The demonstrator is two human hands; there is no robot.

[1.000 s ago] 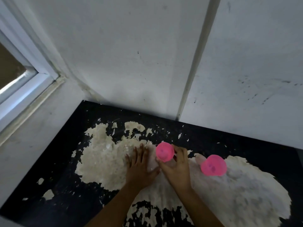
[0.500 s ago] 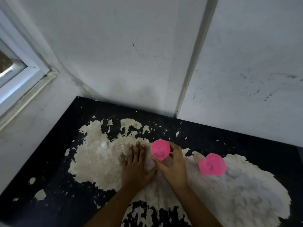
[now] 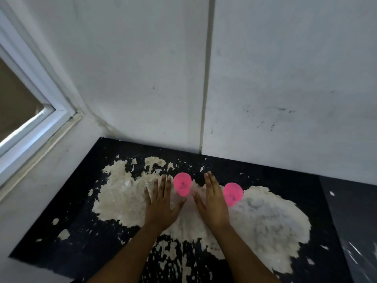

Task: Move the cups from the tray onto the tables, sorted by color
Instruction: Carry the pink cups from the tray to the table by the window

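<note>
At the far left a white window frame [image 3: 40,119] is noted, set in a pale wall beside a black table [image 3: 67,219] whose top is worn to large cream patches. The left hand [image 3: 161,207] is laid flat on the table, fingers straight and spread, with nothing in its grip. Just to its right, the left pink cup [image 3: 182,184] is seen standing free on the table between the two hands; half a second earlier it was enclosed by the right hand, so a release is recorded. The right hand [image 3: 214,205] has been drawn back from it, fingers straight and held together, nothing held; whether its palm touches the table cannot be told from this view. Just beyond that hand the right pink cup [image 3: 233,194] is set on the table, unmoved across the three frames. Both cups appear to be upright, though lens distortion leaves this uncertain. The tray is not in view. It is judged that two cups of one colour are now placed together, and that further cups, if any, remain to be fetched.
</note>
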